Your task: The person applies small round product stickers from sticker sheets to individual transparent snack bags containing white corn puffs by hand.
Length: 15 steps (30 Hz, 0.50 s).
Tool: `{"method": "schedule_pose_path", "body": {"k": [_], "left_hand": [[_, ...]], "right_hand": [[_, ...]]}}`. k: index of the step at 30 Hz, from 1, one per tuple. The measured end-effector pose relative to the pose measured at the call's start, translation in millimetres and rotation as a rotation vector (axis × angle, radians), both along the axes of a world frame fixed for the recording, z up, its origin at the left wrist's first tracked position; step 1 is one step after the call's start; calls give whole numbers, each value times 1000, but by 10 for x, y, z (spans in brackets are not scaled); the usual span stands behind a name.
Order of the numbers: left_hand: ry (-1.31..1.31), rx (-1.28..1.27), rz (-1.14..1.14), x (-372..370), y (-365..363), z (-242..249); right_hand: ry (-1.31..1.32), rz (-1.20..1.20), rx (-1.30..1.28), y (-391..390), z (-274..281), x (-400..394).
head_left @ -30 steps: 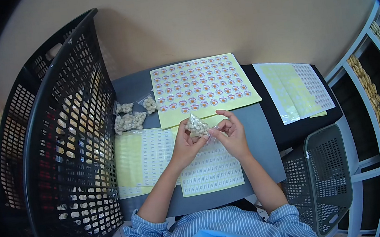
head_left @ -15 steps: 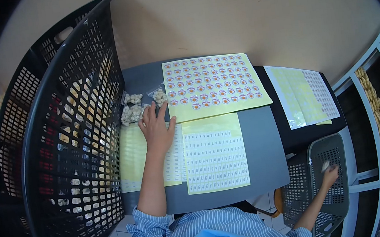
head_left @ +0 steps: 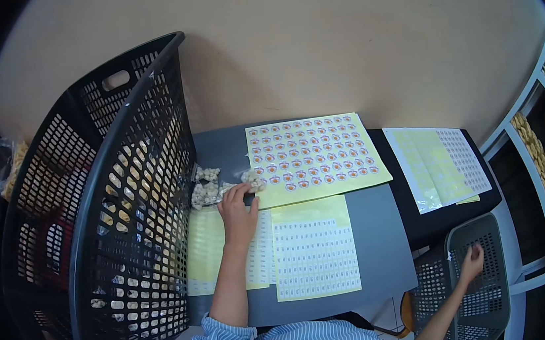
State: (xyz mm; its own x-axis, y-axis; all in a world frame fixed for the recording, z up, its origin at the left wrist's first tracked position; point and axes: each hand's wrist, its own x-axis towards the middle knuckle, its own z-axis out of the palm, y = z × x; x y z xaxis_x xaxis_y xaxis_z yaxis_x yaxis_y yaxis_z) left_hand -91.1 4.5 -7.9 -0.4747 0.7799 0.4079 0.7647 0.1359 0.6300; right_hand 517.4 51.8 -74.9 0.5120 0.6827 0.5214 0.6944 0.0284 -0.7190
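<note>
My left hand (head_left: 239, 206) reaches over the grey table, its fingers closed on a small clear bag of whitish pieces (head_left: 253, 180). That bag overlaps the left edge of a yellow sheet of round orange-and-white stickers (head_left: 314, 159). Two similar bags lie just left of the fingers: a nearer bag (head_left: 206, 195) and a farther bag (head_left: 208, 174). Out to the right, my right hand (head_left: 472, 265) hangs over a grey-green perforated basket (head_left: 452, 234). Its thumb and fingers are slightly apart, and no bag shows between them.
A tall black perforated basket (head_left: 126, 105) with pale contents stands at the left. Printed label sheets (head_left: 315, 258) lie at the table's near side. More sticker sheets (head_left: 441, 165) rest on a black surface at right, beside a metal rack (head_left: 527, 163).
The whole view has shifted downward in the frame. My left fingers have closed on a bag, which has moved right onto the sticker sheet. The whitish thing in my right hand is gone from it.
</note>
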Motion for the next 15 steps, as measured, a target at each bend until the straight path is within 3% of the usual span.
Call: {"method": "schedule_pose_path", "body": {"k": [2, 4, 9, 11, 12, 15], "left_hand": [[-172, 133, -88, -2, -1, 49], [-150, 144, -103, -34, -5, 22], [-212, 94, -40, 63, -22, 142], [298, 135, 81, 147, -21, 177], [265, 31, 61, 131, -13, 100], [236, 35, 76, 82, 5, 16]], "right_hand": [[65, 82, 87, 145, 615, -814], [54, 218, 161, 245, 993, -1467], [36, 657, 172, 240, 1482, -2809], [10, 810, 143, 271, 1465, -3147], [-20, 896, 133, 246, 1505, -3301], [-11, 1009, 128, 213, 1406, -3648]]}}
